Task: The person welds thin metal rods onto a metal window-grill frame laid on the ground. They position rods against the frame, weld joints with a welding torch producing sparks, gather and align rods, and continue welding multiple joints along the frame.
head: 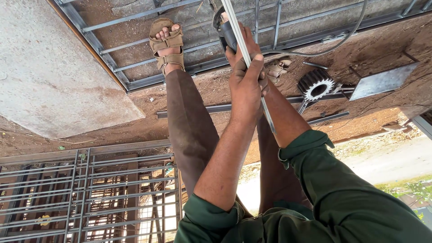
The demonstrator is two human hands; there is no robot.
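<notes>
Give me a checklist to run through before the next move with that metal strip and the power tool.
1. Left hand grip on the metal strip: fingers closed round it. Ok.
2. Right hand grip: mostly hidden behind the left hand. Cannot tell.
3. Power tool running or stopped: cannot tell.
4. Cable away from the hands: it trails off to the side over the metal frame. Ok.
5. Foot cover: open sandal, bare toes, close to the tool. Not ok.
6. Footing: a gear wheel and loose bars lie on the dirt near the legs. Not ok.
</notes>
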